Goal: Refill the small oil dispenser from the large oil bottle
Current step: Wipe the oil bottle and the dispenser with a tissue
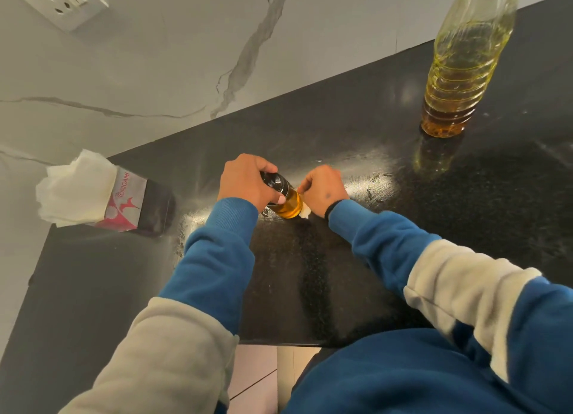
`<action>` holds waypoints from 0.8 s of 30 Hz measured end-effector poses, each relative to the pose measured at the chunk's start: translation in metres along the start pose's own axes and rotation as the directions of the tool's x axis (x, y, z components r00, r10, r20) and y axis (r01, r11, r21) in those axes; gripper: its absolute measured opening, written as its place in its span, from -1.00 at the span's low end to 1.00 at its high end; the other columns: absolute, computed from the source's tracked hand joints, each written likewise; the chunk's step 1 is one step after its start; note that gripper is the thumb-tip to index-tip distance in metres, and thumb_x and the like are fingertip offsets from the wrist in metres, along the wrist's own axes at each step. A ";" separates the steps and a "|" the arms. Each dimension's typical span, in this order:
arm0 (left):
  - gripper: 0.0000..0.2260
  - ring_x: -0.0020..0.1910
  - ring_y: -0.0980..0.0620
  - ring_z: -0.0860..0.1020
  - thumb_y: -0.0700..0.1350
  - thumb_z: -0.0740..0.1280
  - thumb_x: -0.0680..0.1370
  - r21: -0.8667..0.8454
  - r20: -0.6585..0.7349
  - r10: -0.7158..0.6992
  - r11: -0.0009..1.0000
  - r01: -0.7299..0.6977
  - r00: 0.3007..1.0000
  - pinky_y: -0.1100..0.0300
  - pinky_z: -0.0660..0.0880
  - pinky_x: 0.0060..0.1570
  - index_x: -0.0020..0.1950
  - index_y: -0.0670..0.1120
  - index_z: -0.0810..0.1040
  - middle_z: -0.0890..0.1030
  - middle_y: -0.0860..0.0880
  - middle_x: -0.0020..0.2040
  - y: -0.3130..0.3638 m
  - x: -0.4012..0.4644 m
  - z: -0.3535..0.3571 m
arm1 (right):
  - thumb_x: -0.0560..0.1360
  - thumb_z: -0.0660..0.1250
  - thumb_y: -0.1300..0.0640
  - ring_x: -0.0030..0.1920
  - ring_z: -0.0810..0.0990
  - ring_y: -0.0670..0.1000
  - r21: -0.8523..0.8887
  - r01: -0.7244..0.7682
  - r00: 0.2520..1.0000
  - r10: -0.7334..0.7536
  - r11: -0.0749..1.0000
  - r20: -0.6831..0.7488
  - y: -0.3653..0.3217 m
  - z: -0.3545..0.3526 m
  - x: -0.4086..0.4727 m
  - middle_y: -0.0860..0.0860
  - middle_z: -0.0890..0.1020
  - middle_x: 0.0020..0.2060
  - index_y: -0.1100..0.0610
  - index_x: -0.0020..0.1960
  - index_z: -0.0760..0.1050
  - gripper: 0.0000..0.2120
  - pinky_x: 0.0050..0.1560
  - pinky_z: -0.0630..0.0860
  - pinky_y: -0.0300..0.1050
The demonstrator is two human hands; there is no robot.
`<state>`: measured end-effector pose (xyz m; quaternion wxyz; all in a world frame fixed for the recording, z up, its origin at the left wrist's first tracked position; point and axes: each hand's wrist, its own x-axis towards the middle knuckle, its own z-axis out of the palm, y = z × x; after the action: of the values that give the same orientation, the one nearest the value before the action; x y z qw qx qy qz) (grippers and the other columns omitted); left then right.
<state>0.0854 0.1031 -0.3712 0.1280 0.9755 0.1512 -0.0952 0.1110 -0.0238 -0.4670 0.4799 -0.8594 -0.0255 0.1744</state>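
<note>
**Head view: both hands at the small dispenser on the dark worktop**

The head camera looks down on a black speckled worktop (356,258). Near its middle stands the small oil dispenser (286,201), a clear bottle of amber oil with a dark top. The left hand (248,181) is curled over that dark top, thumb and fingers wrapped round it. The right hand (325,189) is just beside the dispenser's body, its fingers pinching a white tissue (305,212) against the glass and the worktop at its foot. Both arms wear blue sleeves with pale grey upper parts.

The large oil bottle (459,79) stands upright, well apart at the far right of the worktop, ribbed, clear plastic, partly filled with yellow oil. At the left, against the marble-patterned wall (155,72), sits a tissue box (130,203) with white tissues standing out of it. A white wall socket (62,1) shows at top left.
</note>
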 end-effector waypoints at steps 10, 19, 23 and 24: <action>-0.53 -0.33 -0.02 0.57 0.27 0.54 0.34 0.066 -0.047 -0.148 0.986 0.151 0.988 0.17 0.46 -0.37 -0.17 -0.14 0.60 0.65 -0.12 -0.20 0.005 0.006 -0.003 | 0.41 0.42 0.35 -0.11 0.62 -0.08 0.195 0.151 0.986 -0.133 0.969 -0.101 -0.035 -0.027 0.008 -0.01 0.66 -0.25 0.10 -0.23 0.70 -0.81 -0.05 0.51 -0.27; -0.51 -0.14 -0.10 0.67 0.18 0.59 0.33 0.063 0.016 -0.127 0.990 0.126 0.992 0.01 0.65 0.00 0.03 -0.17 0.64 0.67 -0.13 -0.13 0.010 0.006 -0.001 | 0.49 0.34 0.35 -0.13 0.59 -0.06 0.015 -0.011 1.000 0.011 1.000 -0.006 0.004 -0.002 0.001 0.05 0.71 -0.18 0.15 -0.22 0.69 -0.78 0.02 0.55 -0.20; -0.55 -0.18 -0.06 0.64 0.15 0.60 0.33 0.087 0.006 -0.117 0.989 0.116 0.993 0.13 0.58 -0.15 -0.01 -0.16 0.66 0.66 -0.10 -0.16 0.011 0.006 0.000 | 0.42 0.34 0.39 -0.11 0.60 -0.08 0.142 0.055 0.997 -0.047 0.988 -0.060 -0.022 -0.019 0.004 -0.02 0.66 -0.27 0.11 -0.26 0.69 -0.75 0.01 0.52 -0.23; -0.57 -0.19 -0.04 0.63 0.13 0.61 0.33 0.087 0.006 -0.113 0.990 0.112 0.994 0.15 0.57 -0.17 0.01 -0.15 0.68 0.66 -0.09 -0.15 0.011 0.006 0.000 | 0.41 0.35 0.40 -0.11 0.60 -0.09 0.179 0.072 0.996 -0.061 0.981 -0.065 -0.029 -0.024 0.004 -0.04 0.65 -0.29 0.09 -0.29 0.68 -0.74 -0.01 0.52 -0.23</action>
<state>0.0942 0.0945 -0.3702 0.0807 0.9696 0.2009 -0.1140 0.1261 -0.0268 -0.4331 0.5623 -0.8156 -0.0240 0.1345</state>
